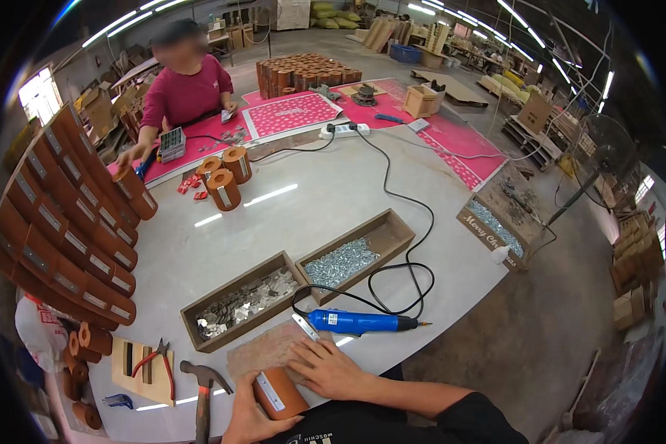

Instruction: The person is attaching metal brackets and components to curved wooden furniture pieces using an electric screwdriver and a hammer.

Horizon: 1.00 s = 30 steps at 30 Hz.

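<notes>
Clasping a brown cylinder at the near edge of the worktop, the left hand has thumb and fingers closed round it; its forearm is cut off by the lower border. The cylinder's underside is hidden, as is one end of the pale metal strip on its side, or nearly so. The right hand lies just beside it, fingers extended and open over a worn board; what its palm covers cannot be seen. The far person's lower body is hidden by the table.

Counted along the near edge: one hammer, its handle cut off below, and one blue power screwdriver, its cord looping behind. Toward the near left corner: one pair of red-handled pliers and one blue cutter. Mid-worktop stand two wooden trays, one with flat metal pieces, one with screws too many to count. Near the far left corner, three upright cylinders cluster; the stack along the left edge overlaps too much for a sure count.
</notes>
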Motion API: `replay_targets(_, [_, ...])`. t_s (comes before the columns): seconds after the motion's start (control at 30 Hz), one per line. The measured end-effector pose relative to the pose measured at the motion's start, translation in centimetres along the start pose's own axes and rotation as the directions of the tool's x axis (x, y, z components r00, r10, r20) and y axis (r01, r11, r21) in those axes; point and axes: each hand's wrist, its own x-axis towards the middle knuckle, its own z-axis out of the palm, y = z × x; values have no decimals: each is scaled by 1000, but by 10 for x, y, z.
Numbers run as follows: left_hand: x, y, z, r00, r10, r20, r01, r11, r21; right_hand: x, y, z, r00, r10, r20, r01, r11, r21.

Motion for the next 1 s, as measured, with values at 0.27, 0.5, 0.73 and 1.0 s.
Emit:
replay_targets(0.27, [14, -4, -20, 1000, 5, -26, -3, 996, 94, -11, -13, 11, 997, 10, 78, -11, 1000, 3])
replay_targets(0.5, [39, 4, -4, 939, 313, -142, -259, 915, 309, -13, -9, 10, 999, 17, -31, -15, 998, 63])
replay_targets(0.73, [37, -5, 3, 977, 160, -140, -127, 968, 215, -16, -8, 10, 984, 83, -156, -51, 979, 198])
replay_targets(1.0, [39, -10, 5, 981, 149, -127, -120, 970, 212, -16, -4, 7, 973, 92, -213, -43, 973, 225])
